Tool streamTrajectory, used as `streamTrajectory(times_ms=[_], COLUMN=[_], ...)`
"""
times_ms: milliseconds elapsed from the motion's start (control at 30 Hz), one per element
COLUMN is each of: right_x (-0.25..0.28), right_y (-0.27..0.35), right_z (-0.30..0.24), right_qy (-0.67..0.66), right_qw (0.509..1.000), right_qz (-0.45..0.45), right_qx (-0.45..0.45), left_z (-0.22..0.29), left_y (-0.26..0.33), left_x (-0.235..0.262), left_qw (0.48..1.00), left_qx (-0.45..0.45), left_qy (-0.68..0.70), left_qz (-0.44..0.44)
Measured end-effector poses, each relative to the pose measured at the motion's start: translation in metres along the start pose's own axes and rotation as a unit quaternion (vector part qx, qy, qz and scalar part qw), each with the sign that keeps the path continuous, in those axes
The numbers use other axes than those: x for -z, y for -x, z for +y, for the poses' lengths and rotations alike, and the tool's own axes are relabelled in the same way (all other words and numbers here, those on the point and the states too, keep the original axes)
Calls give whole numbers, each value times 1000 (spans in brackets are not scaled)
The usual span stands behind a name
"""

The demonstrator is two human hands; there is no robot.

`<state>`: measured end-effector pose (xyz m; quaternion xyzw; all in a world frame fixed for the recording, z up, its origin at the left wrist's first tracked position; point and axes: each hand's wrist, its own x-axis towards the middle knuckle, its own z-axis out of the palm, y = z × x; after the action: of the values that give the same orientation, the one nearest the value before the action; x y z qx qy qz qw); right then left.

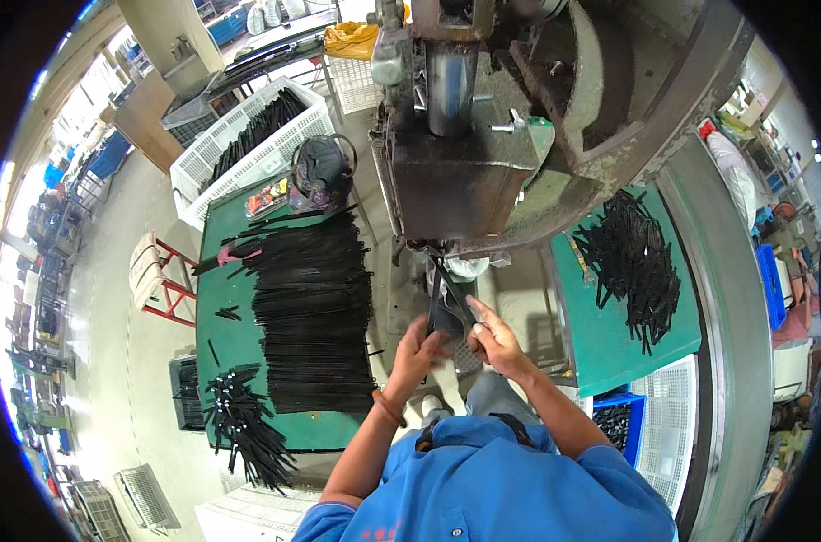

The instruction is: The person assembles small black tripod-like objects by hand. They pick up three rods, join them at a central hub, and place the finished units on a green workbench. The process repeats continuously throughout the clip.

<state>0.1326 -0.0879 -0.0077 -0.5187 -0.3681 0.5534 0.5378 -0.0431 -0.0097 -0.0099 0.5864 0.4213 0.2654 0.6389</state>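
Holding black strip (435, 298) in left hand (419, 350), blurred, and second strip (457, 291) in right hand (496, 343). Pointing both to far side, close to machine (455, 190); cannot tell whether touching it. See broad layer of strips (311, 312) on left green table (234, 339), loose pile (636, 271) on right table (600, 361).

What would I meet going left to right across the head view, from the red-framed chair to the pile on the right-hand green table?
Red-framed chair → rows of black strips → left hand → right hand → loose black pile.
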Motion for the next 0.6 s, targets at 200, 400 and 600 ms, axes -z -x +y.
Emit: streamTrajectory(times_ms=[200,400,600], right_x=[-8,-10,-13], right_y=[2,4,3], right_z=[0,-11,-11], right_qy=[-25,-77,-80], right_qw=[1000,996,995], right_qz=[-11,-4,-13], right_qx=[-5,-49,-54], left_z=[4,13,14], left_y=[13,15,16], left_x=[-4,-1,1], left_qw=[955,963,965], left_qx=[101,74,49], left_qy=[252,230,228], left_qz=[-117,-120,-120])
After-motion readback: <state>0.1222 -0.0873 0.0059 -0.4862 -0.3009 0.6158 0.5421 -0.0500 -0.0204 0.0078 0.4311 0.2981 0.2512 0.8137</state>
